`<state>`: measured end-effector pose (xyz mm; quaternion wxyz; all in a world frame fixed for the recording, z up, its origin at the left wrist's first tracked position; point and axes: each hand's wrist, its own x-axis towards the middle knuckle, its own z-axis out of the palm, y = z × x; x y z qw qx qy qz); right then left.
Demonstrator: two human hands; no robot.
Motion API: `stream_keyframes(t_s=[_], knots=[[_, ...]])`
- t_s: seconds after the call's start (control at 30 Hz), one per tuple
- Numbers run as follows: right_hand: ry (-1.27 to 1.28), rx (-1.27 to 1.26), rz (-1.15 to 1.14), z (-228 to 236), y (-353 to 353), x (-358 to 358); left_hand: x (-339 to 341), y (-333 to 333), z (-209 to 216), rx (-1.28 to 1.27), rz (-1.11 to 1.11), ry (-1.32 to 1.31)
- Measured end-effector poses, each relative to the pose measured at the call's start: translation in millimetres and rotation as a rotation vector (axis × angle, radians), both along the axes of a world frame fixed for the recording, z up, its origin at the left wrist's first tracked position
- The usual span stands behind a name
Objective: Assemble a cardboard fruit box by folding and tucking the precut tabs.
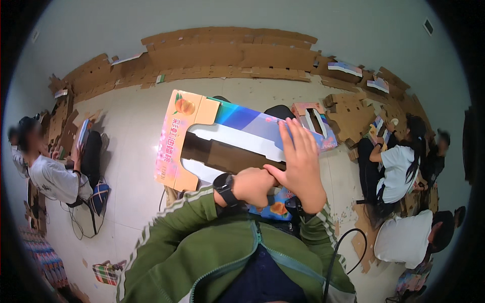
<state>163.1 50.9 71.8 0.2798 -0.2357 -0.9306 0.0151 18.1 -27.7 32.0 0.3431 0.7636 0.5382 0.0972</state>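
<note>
A colourful cardboard fruit box (242, 113), with peach-coloured end panel and printed fruit, lies across my lap, its long cut-out showing the brown inside. My right hand (303, 166) rests with outstretched fingers on the box's right end. Close beside its thumb, my left hand (251, 186), with a dark watch at the wrist, is closed at the box's near edge. Its fingertips are tucked out of sight, so what they hold is hidden. Below the hands, a blue printed piece with a fruit picture (279, 208) shows partly.
Another printed box (314, 123) stands on the floor just beyond my right hand. Flattened brown cardboard (348, 116) lies to the right, and more lines the wall (227, 55). People sit working at left (58, 174) and right (399, 166). A black cable (348, 232) loops near my right side.
</note>
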Motion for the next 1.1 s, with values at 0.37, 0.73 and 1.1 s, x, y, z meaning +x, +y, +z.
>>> stream_keyframes(t_s=[0.37, 0.73, 1.1], knots=[[-0.171, -0.089, 0.036, -36, 62, -5, -109, -78, 35, 0.552, 0.446, 0.136], [-0.182, 0.235, -0.157, -52, 53, -24, -140, -58, 43, 0.429, 0.138, 0.357], [0.092, 0.209, -0.117, -31, 1, -18, -106, -41, 28, -0.101, -0.087, 0.628]])
